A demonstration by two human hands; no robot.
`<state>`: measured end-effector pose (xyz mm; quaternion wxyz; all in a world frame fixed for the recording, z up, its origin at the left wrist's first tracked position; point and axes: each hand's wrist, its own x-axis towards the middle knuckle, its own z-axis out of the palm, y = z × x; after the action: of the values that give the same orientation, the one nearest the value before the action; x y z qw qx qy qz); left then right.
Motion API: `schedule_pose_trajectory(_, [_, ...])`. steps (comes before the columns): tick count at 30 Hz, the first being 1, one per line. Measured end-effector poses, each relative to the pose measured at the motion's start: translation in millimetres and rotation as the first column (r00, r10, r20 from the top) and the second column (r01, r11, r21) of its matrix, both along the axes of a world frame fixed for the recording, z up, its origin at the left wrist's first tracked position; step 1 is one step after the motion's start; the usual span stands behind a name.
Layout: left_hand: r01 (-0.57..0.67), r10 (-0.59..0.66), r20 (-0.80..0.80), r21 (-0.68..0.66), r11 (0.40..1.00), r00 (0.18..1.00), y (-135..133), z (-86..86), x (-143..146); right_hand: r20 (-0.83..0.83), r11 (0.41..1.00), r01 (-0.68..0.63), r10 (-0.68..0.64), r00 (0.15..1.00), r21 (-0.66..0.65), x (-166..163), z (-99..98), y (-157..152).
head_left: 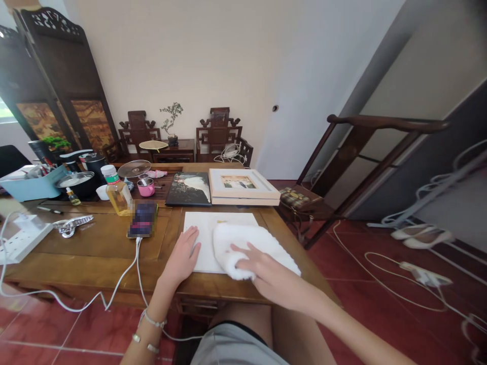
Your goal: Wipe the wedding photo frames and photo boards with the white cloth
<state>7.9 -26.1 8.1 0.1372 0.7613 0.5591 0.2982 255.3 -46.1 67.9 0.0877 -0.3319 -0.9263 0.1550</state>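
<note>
A flat white rectangular panel (203,225) lies on the wooden table (102,263) right before me. My left hand (185,256) rests flat on the panel's left edge with its fingers outstretched. A fluffy white towel (266,243) covers the panel's right part and spreads past it onto the table. My right hand (256,266) presses on the bunched near-left end of the towel, fingers closed around its fold. Whatever the panel carries under the towel is hidden, apart from a small yellowish mark near its top.
Behind the panel lie a dark picture with a white bird (190,187) and a pale framed picture (243,187). To the left are a phone (143,220) on white cables, a bottle of yellow liquid (117,190), a pink cup (146,187) and a power strip (23,243). A wooden chair (353,147) stands right.
</note>
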Motion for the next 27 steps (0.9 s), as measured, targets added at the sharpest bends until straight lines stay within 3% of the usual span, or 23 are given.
schedule_pose_trajectory(5, [0.001,-0.001,0.001,0.007,1.000,1.000,0.7,-0.3,0.2,0.030,0.997,-0.037,0.039,0.999,-0.071,1.7,15.9,-17.4])
schedule_pose_trajectory(14, [-0.001,0.001,0.017,0.013,1.000,1.000,0.7,-2.0,-1.2,-0.039,0.991,0.081,-0.078,0.996,0.106,-25.7,-13.7,67.8])
schedule_pose_trajectory(17, [0.001,-0.001,0.006,0.008,1.000,1.000,1.3,-2.2,-1.5,-0.028,0.982,0.108,-0.105,0.994,0.153,-33.6,-16.0,77.2])
schedule_pose_trajectory(20, [0.003,-0.003,0.007,0.009,1.000,1.000,2.0,-2.4,-1.2,0.024,0.976,0.087,-0.093,0.995,0.199,-35.2,-14.0,62.9])
schedule_pose_trajectory(27, [0.006,-0.006,0.012,0.022,1.000,1.000,1.1,-1.8,-0.5,0.131,0.987,-0.035,0.015,0.991,0.156,-29.7,0.8,-9.6])
